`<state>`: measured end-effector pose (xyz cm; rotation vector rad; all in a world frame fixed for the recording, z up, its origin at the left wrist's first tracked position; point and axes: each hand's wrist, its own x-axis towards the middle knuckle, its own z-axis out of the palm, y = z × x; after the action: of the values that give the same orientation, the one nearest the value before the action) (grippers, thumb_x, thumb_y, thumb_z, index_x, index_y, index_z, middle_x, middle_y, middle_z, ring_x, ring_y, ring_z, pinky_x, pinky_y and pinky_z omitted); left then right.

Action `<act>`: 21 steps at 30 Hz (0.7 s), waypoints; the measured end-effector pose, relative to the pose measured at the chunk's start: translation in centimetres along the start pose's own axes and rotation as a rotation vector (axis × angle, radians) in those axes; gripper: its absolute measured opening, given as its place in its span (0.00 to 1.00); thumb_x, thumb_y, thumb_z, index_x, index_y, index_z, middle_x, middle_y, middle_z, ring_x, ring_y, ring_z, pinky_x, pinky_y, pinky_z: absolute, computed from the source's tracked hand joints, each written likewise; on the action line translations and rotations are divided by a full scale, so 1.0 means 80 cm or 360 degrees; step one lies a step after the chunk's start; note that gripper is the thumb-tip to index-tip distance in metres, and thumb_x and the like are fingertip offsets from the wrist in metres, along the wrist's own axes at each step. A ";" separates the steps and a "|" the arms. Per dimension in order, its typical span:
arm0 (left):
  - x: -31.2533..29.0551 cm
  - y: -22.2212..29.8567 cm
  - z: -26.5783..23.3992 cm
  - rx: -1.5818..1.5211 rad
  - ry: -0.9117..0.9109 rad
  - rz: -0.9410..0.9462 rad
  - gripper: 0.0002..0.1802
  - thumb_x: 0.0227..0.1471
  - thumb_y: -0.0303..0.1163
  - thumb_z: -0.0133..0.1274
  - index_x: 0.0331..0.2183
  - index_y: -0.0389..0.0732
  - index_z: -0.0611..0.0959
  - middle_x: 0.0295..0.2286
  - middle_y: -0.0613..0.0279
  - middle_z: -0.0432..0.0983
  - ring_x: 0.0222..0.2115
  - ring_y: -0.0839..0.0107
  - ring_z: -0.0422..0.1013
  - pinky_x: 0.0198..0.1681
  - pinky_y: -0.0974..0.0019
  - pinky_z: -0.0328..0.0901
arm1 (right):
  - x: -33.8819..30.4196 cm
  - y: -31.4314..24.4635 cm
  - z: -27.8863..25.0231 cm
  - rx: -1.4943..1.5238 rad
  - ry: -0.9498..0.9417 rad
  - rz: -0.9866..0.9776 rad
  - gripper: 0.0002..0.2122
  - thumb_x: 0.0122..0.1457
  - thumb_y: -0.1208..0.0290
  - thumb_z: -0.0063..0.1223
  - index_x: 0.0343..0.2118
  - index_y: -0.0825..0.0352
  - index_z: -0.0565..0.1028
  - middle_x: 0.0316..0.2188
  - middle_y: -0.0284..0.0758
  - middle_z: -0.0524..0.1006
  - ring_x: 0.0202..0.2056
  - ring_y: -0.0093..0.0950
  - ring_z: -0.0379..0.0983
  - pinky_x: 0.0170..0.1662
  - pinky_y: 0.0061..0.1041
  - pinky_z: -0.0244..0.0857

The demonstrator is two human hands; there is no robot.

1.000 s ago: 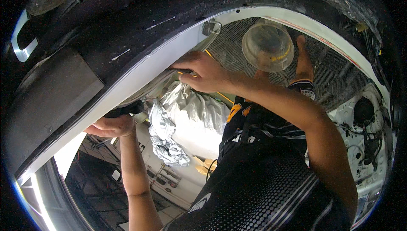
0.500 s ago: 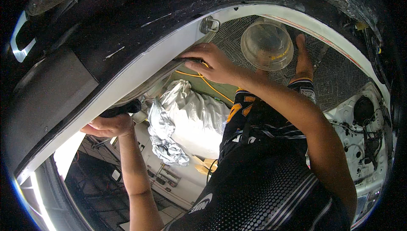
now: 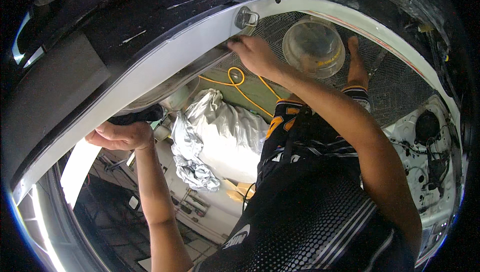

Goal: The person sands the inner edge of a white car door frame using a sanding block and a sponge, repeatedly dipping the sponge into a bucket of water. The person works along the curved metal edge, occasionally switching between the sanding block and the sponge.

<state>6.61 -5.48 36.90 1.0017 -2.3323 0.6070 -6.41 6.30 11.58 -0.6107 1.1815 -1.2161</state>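
A white car door frame [image 3: 165, 67] curves across the view. At its inner edge, beside a metal latch loop [image 3: 245, 18], my right hand [image 3: 256, 56] is closed with fingertips pinched on a dark strip [image 3: 233, 41], partly smeared by motion. My left hand [image 3: 122, 135] is lower on the left, palm upward, its fingers curled against the frame around a soft-looking black piece [image 3: 137, 116]. Whether the black piece and dark strip are one thing, I cannot tell. Part of the left fingers is hidden by the frame.
Beyond the frame stand a clear round bucket [image 3: 314, 47] on a patterned mat [image 3: 395, 92], a silver sheet cover [image 3: 225, 127] and a looped yellow cord [image 3: 240, 89]. A stripped white door panel [image 3: 415, 157] is on the right. Dark trim [image 3: 65, 82] fills the left.
My right hand has moved up along the frame edge, nearer the latch loop. The left hand stays at the black piece. The whole view has shifted slightly.
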 end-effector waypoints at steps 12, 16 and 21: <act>0.009 0.011 0.018 -0.0510 0.0019 -0.0253 0.15 0.66 0.38 0.42 0.36 0.34 0.75 0.36 0.59 0.67 0.37 0.69 0.64 0.46 0.64 0.62 | 0.016 -0.014 0.077 -0.0570 0.0221 -0.0388 0.18 0.65 0.58 0.45 0.40 0.70 0.79 0.36 0.49 0.80 0.39 0.51 0.77 0.51 0.53 0.67; 0.003 -0.007 0.015 -0.0351 -0.0004 -0.0091 0.17 0.67 0.39 0.42 0.37 0.34 0.74 0.35 0.59 0.67 0.36 0.69 0.64 0.46 0.62 0.62 | 0.027 -0.027 0.014 -0.1026 -0.0504 -0.0462 0.19 0.65 0.58 0.44 0.39 0.72 0.79 0.39 0.51 0.80 0.39 0.52 0.77 0.45 0.53 0.70; 0.010 0.000 0.015 -0.0419 -0.0039 -0.0095 0.17 0.68 0.39 0.41 0.37 0.34 0.74 0.35 0.59 0.67 0.37 0.68 0.64 0.47 0.62 0.62 | 0.021 -0.004 0.060 0.0165 0.0436 0.0383 0.17 0.65 0.58 0.51 0.39 0.71 0.79 0.32 0.42 0.82 0.34 0.41 0.79 0.41 0.40 0.70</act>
<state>5.79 -6.58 36.50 0.9557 -2.3193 0.2563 -2.26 3.66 12.82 -0.2193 1.3674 -1.1697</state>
